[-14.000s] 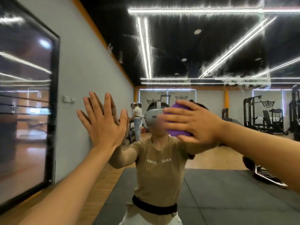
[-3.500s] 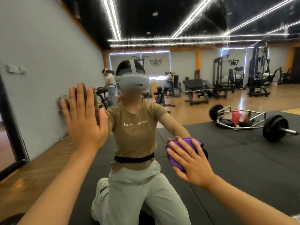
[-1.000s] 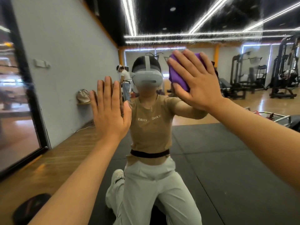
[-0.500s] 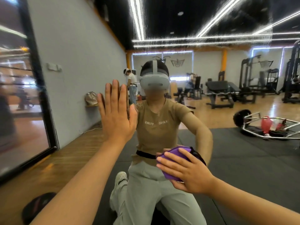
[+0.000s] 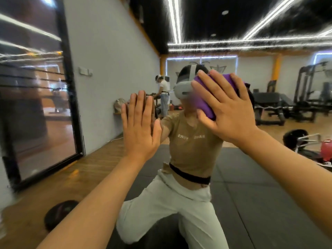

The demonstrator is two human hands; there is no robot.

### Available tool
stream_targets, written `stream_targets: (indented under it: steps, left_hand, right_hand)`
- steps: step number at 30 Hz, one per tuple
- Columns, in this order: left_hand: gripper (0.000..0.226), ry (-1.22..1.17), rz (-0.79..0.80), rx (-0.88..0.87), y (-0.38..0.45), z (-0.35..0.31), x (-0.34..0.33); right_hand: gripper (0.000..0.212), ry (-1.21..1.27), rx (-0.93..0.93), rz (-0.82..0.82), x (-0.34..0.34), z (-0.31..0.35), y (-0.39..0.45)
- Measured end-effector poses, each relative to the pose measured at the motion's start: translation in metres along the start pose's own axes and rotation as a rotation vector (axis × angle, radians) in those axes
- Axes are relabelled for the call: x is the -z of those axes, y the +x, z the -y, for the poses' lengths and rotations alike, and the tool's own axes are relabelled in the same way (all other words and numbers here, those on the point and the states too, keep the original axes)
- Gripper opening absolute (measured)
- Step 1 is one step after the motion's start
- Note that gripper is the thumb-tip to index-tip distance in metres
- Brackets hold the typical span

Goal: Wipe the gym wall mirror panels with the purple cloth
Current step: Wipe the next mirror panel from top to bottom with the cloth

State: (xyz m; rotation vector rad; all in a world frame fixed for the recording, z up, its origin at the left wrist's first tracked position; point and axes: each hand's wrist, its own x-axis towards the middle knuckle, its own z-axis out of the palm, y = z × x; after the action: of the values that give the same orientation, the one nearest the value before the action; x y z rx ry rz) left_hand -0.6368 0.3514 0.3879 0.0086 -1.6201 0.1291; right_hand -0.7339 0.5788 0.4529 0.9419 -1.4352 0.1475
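A folded purple cloth (image 5: 213, 97) is pressed flat to the glass of the gym wall mirror (image 5: 251, 168) under the spread, straight fingers of the right hand (image 5: 228, 114), its length running up-right beyond the fingertips, while the left hand (image 5: 140, 128) is braced open-palmed alongside, holding nothing.

My left hand (image 5: 139, 125) and right hand (image 5: 227, 112) lie flat against the mirror (image 5: 233, 42), which blocks travel farther; open glass spreads right and above them.

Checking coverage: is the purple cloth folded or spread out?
Folded: the cloth shows as a thick compact pad, pressed to the mirror under the right hand.
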Motion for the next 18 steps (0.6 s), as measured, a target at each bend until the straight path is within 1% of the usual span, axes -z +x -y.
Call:
stream_targets:
  steps: [4,5,6,8,10,12,15,18]
  left_hand:
    - [0.060,-0.017,0.023,0.018,0.000,-0.002,0.002]
    - [0.060,-0.025,0.032,0.020,0.000,-0.002,0.003]
    - [0.059,-0.032,0.046,0.019,-0.001,0.000,0.003]
    - [0.059,-0.056,0.059,-0.001,-0.001,0.001,0.007]
    - [0.058,-0.074,0.076,-0.012,-0.001,0.003,0.010]
    - [0.057,-0.100,0.096,-0.014,0.000,0.005,0.012]
    - [0.057,-0.138,0.135,-0.021,-0.001,0.010,0.017]
    - [0.057,-0.135,0.171,-0.073,-0.003,0.020,0.023]
  right_hand:
    - [0.061,0.023,-0.170,-0.039,-0.009,0.033,-0.015]
    - [0.062,0.030,-0.182,-0.040,-0.011,0.042,-0.023]
    - [0.062,0.039,-0.168,-0.038,-0.017,0.053,-0.033]
    - [0.063,0.035,-0.075,-0.012,-0.024,0.075,-0.057]
    - [0.063,0.047,0.047,0.050,-0.030,0.099,-0.083]
    - [0.062,0.064,0.132,0.106,-0.035,0.117,-0.106]
    - [0.061,0.075,0.141,0.131,-0.038,0.130,-0.121]
    - [0.061,0.069,0.126,0.116,-0.037,0.132,-0.119]
